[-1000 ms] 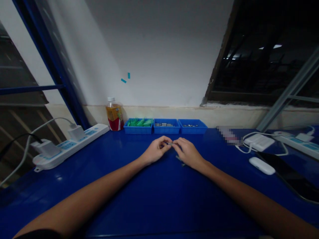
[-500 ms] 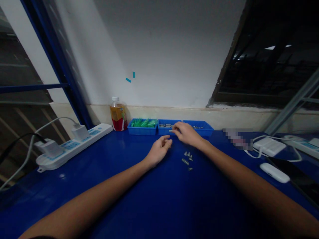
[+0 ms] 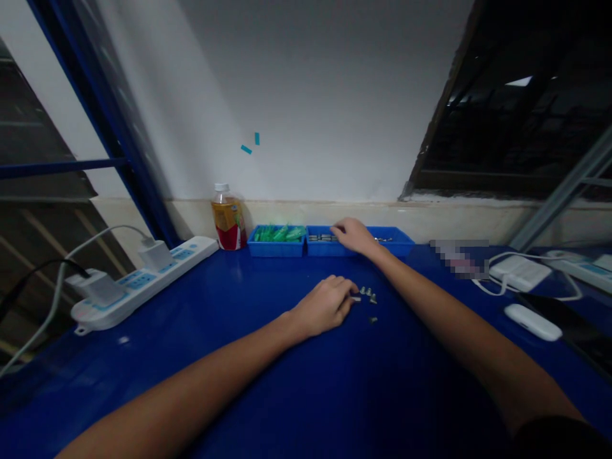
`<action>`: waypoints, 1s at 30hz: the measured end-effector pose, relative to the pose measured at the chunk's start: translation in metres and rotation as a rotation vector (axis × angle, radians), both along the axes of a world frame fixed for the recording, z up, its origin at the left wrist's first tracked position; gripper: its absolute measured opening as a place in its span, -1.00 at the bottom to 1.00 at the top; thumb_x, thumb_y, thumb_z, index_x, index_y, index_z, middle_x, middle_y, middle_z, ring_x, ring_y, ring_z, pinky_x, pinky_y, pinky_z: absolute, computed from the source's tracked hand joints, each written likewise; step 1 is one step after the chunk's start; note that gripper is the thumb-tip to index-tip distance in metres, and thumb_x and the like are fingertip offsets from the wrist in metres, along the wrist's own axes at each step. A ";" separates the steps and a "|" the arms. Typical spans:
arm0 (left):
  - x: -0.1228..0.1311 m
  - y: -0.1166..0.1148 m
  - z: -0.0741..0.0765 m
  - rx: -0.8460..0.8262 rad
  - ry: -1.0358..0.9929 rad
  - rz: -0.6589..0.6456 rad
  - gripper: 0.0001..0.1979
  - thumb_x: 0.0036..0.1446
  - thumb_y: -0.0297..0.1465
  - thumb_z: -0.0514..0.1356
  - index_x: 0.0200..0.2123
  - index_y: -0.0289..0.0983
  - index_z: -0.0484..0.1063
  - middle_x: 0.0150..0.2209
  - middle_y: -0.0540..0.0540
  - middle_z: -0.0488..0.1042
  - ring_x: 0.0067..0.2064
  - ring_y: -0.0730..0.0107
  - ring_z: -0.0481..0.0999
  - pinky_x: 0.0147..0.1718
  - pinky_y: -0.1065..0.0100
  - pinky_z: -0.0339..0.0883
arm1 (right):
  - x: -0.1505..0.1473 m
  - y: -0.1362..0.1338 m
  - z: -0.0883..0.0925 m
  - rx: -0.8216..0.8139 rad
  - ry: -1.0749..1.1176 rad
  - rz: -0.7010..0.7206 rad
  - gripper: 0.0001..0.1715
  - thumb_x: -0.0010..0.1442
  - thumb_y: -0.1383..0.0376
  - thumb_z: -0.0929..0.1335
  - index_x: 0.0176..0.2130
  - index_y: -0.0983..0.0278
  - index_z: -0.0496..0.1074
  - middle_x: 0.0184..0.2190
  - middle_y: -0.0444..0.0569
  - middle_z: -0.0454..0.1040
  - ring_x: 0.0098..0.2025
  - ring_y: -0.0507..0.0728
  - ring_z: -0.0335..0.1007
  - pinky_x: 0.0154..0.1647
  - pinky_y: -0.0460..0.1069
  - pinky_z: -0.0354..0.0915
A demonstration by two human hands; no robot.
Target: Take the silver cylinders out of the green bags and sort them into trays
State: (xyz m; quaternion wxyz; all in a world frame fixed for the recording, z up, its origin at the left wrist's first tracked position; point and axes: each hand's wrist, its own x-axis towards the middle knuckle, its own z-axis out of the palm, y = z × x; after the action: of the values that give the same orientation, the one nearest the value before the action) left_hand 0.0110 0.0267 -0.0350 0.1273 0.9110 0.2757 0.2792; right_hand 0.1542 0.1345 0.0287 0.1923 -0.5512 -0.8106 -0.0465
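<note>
My left hand [image 3: 326, 306] is low over the blue table [image 3: 287, 389], fingers pinched on a small metal pin [image 3: 356, 299] just left of several small screws [image 3: 368, 292]. Another small metal piece [image 3: 373, 320] lies nearer to me. My right hand [image 3: 354, 234] reaches over the middle blue bin [image 3: 329, 248], which holds metal pins [image 3: 320, 238]. Its fingers are bent together at the bin, and whatever they grip is hidden. Green pieces [image 3: 280, 233] fill the bin to the left, and small metal parts lie in the bin to the right [image 3: 401, 240].
Left of the bins stands a drink bottle [image 3: 229, 220]. A power strip [image 3: 143, 280] with plugs lies at the left. On the right are a white charger [image 3: 520, 274], a white case [image 3: 533, 322], a dark phone [image 3: 568, 325] and cables.
My left hand has moved right and nearer to me, to the loose parts, and has closed on a pin. My right hand has risen to the bin, and the pale piece it held is no longer visible.
</note>
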 end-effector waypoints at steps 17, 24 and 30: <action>-0.002 0.005 0.002 -0.186 -0.322 0.155 -0.85 0.22 -0.49 -0.06 -0.19 -0.27 0.26 -0.33 -0.04 0.41 -0.29 0.39 0.42 -0.27 0.39 0.25 | 0.033 -0.121 -0.050 0.194 0.148 0.285 -0.82 0.30 0.34 0.22 -0.28 0.28 0.39 -0.36 0.00 0.44 -0.27 0.14 0.33 -0.20 0.03 0.24; -0.002 -0.002 0.003 -0.003 -0.186 0.156 -0.87 0.20 -0.38 0.05 -0.18 -0.25 0.30 -0.31 -0.08 0.42 -0.25 0.31 0.41 -0.22 0.33 0.25 | 0.032 -0.127 -0.049 0.170 0.138 0.215 -0.68 0.32 0.34 0.16 -0.37 0.28 0.39 -0.41 -0.02 0.45 -0.30 0.12 0.35 -0.23 0.00 0.22; -0.001 -0.001 0.006 -0.021 -0.206 0.237 -0.75 0.30 -0.29 -0.06 -0.32 -0.25 0.34 -0.35 -0.07 0.45 -0.28 0.31 0.41 -0.26 0.34 0.21 | 0.032 -0.127 -0.049 0.193 0.329 0.224 -0.83 0.24 0.28 0.28 -0.15 0.28 0.35 -0.33 -0.03 0.43 -0.27 0.11 0.37 -0.24 -0.02 0.28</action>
State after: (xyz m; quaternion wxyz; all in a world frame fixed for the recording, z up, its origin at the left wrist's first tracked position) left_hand 0.0095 0.0261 -0.0290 0.1307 0.8371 0.3697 0.3815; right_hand 0.1863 0.0071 -0.0206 0.3781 -0.4368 -0.8162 -0.0118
